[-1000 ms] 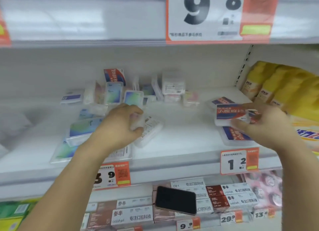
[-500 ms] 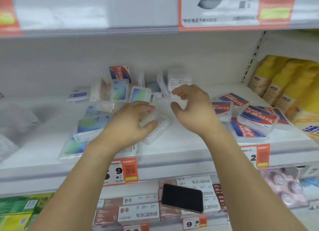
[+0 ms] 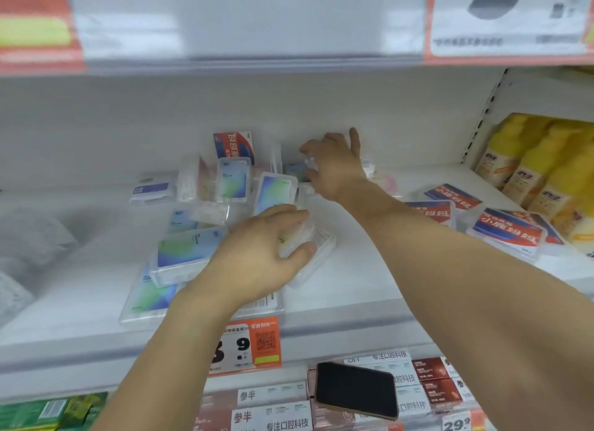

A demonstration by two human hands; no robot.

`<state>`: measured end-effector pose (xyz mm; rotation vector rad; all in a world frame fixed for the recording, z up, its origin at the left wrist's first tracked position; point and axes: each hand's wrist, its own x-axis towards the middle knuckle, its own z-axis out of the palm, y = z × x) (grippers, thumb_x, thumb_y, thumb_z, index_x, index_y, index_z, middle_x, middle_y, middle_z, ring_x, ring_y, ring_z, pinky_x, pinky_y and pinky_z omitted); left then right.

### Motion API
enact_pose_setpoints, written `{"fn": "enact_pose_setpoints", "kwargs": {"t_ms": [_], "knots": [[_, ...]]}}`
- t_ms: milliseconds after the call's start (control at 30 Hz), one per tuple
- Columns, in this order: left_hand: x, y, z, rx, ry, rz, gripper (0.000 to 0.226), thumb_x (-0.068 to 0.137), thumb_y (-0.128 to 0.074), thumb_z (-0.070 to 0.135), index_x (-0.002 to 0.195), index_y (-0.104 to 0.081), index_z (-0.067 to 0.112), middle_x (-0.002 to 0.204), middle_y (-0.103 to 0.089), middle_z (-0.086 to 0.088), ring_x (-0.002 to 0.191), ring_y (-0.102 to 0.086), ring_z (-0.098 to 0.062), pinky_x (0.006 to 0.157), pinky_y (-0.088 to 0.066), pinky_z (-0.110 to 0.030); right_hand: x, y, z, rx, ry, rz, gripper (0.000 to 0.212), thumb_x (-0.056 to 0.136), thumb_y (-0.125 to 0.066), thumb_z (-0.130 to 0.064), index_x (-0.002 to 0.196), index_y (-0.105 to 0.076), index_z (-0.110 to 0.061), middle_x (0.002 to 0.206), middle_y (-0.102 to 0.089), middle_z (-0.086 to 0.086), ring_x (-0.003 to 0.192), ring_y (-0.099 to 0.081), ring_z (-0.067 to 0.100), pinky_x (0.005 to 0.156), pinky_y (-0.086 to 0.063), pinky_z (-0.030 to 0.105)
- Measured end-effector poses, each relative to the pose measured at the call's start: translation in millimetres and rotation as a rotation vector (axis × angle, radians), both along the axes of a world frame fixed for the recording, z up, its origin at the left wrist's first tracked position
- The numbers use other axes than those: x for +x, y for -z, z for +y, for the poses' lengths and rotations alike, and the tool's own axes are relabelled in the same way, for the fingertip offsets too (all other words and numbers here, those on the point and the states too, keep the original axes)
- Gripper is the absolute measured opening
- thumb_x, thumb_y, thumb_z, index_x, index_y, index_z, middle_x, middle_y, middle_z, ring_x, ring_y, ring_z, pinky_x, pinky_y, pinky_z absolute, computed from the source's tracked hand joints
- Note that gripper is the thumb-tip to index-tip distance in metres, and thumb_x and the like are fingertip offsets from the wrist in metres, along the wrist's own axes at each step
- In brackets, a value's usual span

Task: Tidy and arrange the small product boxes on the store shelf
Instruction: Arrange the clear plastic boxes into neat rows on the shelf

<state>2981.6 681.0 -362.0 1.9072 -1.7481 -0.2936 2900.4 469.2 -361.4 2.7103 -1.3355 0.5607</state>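
Note:
Several small clear plastic boxes lie scattered on the white shelf (image 3: 369,289). My left hand (image 3: 260,253) grips one clear box (image 3: 300,239) near the shelf's middle, thumb under it. My right hand (image 3: 336,165) reaches to the back wall and closes its fingers around a clear box (image 3: 294,168) standing there. Blue-green boxes (image 3: 188,253) lie left of my left hand. One red-and-blue box (image 3: 234,146) stands upright at the back. Red-and-blue boxes (image 3: 508,232) lie in a loose group on the right.
Yellow bottles (image 3: 540,170) stand at the far right behind a shelf upright. A dark phone (image 3: 356,389) rests on boxed goods on the lower shelf. Price tags (image 3: 247,343) hang on the shelf's front edge. An upper shelf with a large price sign (image 3: 501,15) is overhead.
My right hand has moved from the shelf's middle to the back wall and closed on a clear box there. My left hand has stayed on its box. The view shifted left.

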Motion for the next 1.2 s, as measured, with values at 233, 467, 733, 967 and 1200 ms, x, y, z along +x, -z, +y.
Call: {"fn": "enact_pose_setpoints", "kwargs": {"t_ms": [233, 467, 733, 967, 1200], "knots": [[-8, -19, 4, -0.268, -0.238, 0.6, 0.036, 0.091, -0.055, 0.05, 0.12, -0.062, 0.031, 0.112, -0.065, 0.018, 0.1, -0.061, 0.002, 0.076, -0.048, -0.015, -26, -23, 81, 0.275, -0.444, -0.98, 0.039, 0.085, -0.07, -0.001, 0.119, -0.063, -0.018, 0.119, -0.069, -0.004, 0.111, -0.066, 0.011, 0.09, -0.055, 0.028], [11, -36, 18, -0.405, -0.366, 1.181, 0.024, 0.096, -0.056, 0.013, 0.118, -0.066, 0.009, 0.105, -0.074, -0.011, 0.091, -0.073, -0.027, 0.073, -0.06, -0.044, -35, -40, 131, 0.836, -0.697, -0.949, 0.047, 0.072, -0.079, 0.013, 0.114, -0.069, -0.004, 0.115, -0.072, 0.011, 0.112, -0.067, 0.024, 0.098, -0.054, 0.039], [37, -39, 39, -0.394, -0.32, 1.1, 0.02, 0.095, -0.057, 0.008, 0.111, -0.067, 0.008, 0.1, -0.076, -0.005, 0.086, -0.074, -0.022, 0.068, -0.062, -0.04, 35, -39, 40, 0.528, -0.089, -0.4, 0.045, 0.09, -0.063, -0.027, 0.134, -0.055, -0.032, 0.129, -0.054, 0.007, 0.103, -0.062, 0.025, 0.074, -0.048, 0.026], [57, -39, 45, -0.397, -0.355, 1.011, 0.019, 0.092, -0.061, 0.015, 0.11, -0.064, 0.01, 0.088, -0.076, 0.001, 0.076, -0.074, -0.02, 0.053, -0.057, -0.028, 57, -35, 31, 0.45, -0.05, -0.3, 0.035, 0.093, -0.062, -0.02, 0.128, -0.063, -0.021, 0.14, -0.055, 0.003, 0.121, -0.057, 0.023, 0.092, -0.046, 0.025], [38, -46, 42, -0.356, -0.239, 1.071, 0.021, 0.092, -0.06, 0.009, 0.113, -0.063, 0.009, 0.09, -0.077, 0.002, 0.082, -0.074, -0.02, 0.062, -0.061, -0.038, -26, -52, 69, 0.531, -0.203, -0.948, 0.051, 0.082, -0.06, -0.001, 0.116, -0.053, -0.039, 0.112, -0.067, 0.003, 0.102, -0.067, 0.027, 0.083, -0.06, 0.048]]}}
